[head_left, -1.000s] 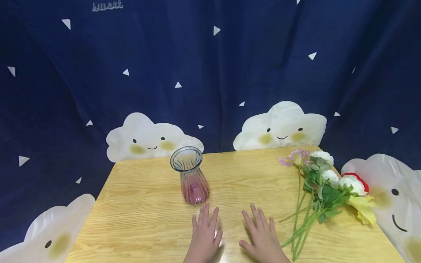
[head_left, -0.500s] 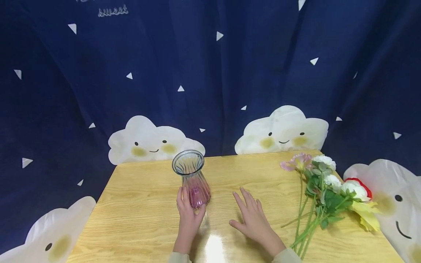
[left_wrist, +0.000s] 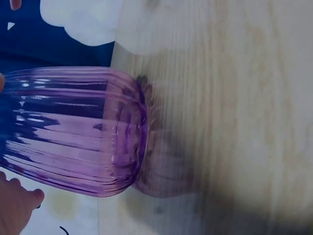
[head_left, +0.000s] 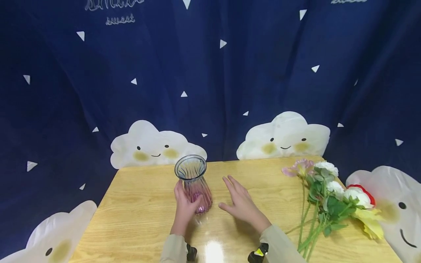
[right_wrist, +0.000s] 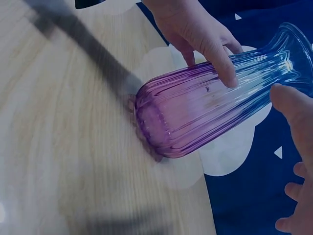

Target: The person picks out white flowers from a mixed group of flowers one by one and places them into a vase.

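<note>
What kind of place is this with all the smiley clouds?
Probably indoors, maybe a playroom or a filming corner; I can't tell which. The clues are a dark blue curtain with smiling clouds, a wooden table and a glass vase.

- A ribbed, see-through glass vase (head_left: 198,188) stands upright on the wooden worktop (head_left: 141,204), its flared round mouth facing up.
- The glass shades from blue at the rim to pinkish purple at the base.

The ribbed vase (head_left: 201,190) looks like glossy clear glass, the tabletop (head_left: 138,204) smooth, shiny wood, the curtain (head_left: 151,65) matt cloth.
</note>
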The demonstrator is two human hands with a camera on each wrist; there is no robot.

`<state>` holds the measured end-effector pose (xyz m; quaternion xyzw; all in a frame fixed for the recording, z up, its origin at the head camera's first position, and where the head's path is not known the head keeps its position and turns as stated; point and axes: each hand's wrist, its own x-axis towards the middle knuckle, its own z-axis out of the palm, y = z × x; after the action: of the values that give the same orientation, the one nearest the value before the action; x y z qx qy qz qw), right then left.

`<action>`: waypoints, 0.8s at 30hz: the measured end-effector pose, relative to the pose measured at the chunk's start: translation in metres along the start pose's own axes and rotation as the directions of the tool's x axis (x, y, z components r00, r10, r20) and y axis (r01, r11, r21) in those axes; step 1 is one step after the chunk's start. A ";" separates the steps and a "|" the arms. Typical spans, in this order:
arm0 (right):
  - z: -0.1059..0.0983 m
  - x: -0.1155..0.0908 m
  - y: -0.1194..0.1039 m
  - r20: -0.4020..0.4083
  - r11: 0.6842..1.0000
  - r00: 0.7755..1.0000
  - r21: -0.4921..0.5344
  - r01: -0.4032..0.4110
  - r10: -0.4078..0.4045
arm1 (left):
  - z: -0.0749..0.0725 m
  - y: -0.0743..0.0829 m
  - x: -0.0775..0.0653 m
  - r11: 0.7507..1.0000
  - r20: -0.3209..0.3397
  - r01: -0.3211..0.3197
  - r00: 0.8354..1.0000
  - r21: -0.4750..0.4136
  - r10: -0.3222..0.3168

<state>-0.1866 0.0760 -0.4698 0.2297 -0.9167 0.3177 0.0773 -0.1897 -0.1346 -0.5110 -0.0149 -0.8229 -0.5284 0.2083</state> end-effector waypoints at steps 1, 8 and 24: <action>0.000 0.003 0.000 0.005 1.000 1.000 0.011 0.003 -0.003 | 0.000 -0.001 0.002 1.000 0.004 -0.005 1.000 -0.010 0.005; 0.005 0.032 -0.007 0.020 0.994 0.999 0.110 0.024 -0.027 | -0.003 -0.003 0.010 0.998 0.052 -0.007 0.999 -0.066 0.010; 0.012 0.087 -0.032 0.100 0.864 0.994 0.503 -0.015 -0.041 | -0.015 0.001 0.019 0.996 0.126 0.054 0.991 -0.074 -0.044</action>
<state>-0.2484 0.0139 -0.4370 0.2647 -0.8036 0.5321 -0.0326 -0.2023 -0.1512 -0.4978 -0.0358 -0.8133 -0.5629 0.1427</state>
